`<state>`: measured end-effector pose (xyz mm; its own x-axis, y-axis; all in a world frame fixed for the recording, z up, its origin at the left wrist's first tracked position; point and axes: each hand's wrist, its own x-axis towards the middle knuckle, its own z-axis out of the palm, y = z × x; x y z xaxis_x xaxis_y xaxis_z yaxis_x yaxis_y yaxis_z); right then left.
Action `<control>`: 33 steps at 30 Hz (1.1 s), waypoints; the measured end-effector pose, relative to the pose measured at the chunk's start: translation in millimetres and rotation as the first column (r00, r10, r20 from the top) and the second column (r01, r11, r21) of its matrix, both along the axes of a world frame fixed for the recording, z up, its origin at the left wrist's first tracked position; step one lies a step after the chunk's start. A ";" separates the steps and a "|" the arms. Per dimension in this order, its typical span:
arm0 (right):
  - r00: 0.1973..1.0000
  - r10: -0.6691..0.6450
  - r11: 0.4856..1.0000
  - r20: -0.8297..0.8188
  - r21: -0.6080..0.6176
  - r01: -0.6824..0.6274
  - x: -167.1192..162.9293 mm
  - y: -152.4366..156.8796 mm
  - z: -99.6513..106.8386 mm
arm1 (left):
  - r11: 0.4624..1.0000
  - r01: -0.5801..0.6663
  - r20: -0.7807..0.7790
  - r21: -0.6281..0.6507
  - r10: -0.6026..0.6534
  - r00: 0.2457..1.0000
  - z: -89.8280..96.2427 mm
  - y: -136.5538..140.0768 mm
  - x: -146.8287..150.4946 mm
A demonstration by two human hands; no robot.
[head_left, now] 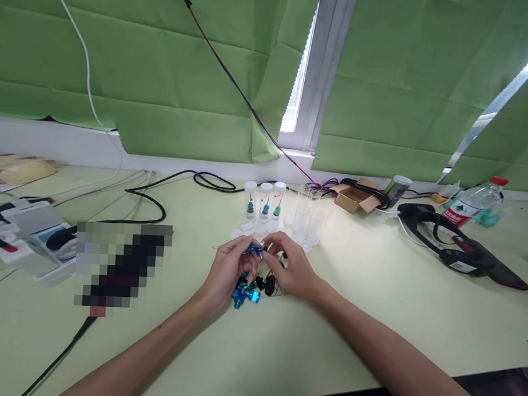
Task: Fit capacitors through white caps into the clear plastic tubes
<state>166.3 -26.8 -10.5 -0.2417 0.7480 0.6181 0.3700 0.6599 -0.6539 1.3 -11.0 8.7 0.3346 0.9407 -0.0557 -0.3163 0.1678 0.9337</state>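
Between the fingertips of my left hand (226,267) is a small shiny blue metal fitting (253,250). A thin rod sticks out to the left of that hand. My right hand (293,266) is closed at the fitting's right end, with its fingertips on a small black piece (264,250). Below both hands lies a pile of loose blue fittings (241,295), with a green fitting (254,284), black knob-like parts (269,285) and thin metal rods among them. My fingers hide part of the pile.
Behind my hands stand three clear capped tubes (266,201) holding blue or green fittings. Several uncapped clear tubes (301,219) and white caps (247,227) are beside them. A small cardboard box (354,197), black headset (452,244) and bottle (471,204) are rightward; black cable (159,202) leftward.
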 end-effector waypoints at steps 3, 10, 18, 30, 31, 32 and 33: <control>1.000 -0.008 1.000 0.000 0.000 0.008 -0.3 0.6 -0.5 | 1.000 0.002 -0.003 0.003 -0.002 1.000 -1.1 0.6 -0.1; 1.000 -0.011 1.000 -0.008 -0.018 0.010 -0.6 0.1 -0.3 | 1.000 0.011 -0.009 0.020 -0.011 1.000 -2.8 0.6 0.3; 1.000 -0.028 0.997 0.005 -0.070 0.029 -0.1 0.0 -1.4 | 0.999 0.015 -0.027 0.030 -0.014 1.000 -0.1 -2.1 1.4; 1.000 -0.014 1.000 -0.007 -0.002 0.014 -0.6 0.3 -1.3 | 1.000 -0.003 -0.004 0.017 0.003 1.000 -1.1 0.6 -0.8; 1.000 -0.005 1.000 -0.008 -0.003 0.005 -0.6 0.0 -1.0 | 1.000 -0.007 -0.001 0.013 0.007 1.000 -0.9 0.7 -0.8; 1.000 0.001 1.000 -0.010 -0.005 -0.001 -0.6 -0.3 -0.7 | 1.000 -0.009 0.000 0.010 0.009 1.000 -0.5 0.7 -0.7; 1.000 0.006 1.000 -0.012 -0.008 -0.006 -0.6 -0.6 -0.6 | 1.000 -0.010 0.001 0.008 0.010 1.000 0.0 0.6 -0.5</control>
<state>165.7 -27.3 -11.1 -0.2390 0.7517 0.6147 0.3583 0.6567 -0.6636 0.8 -10.4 8.7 0.3253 0.9444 -0.0479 -0.3192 0.1573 0.9345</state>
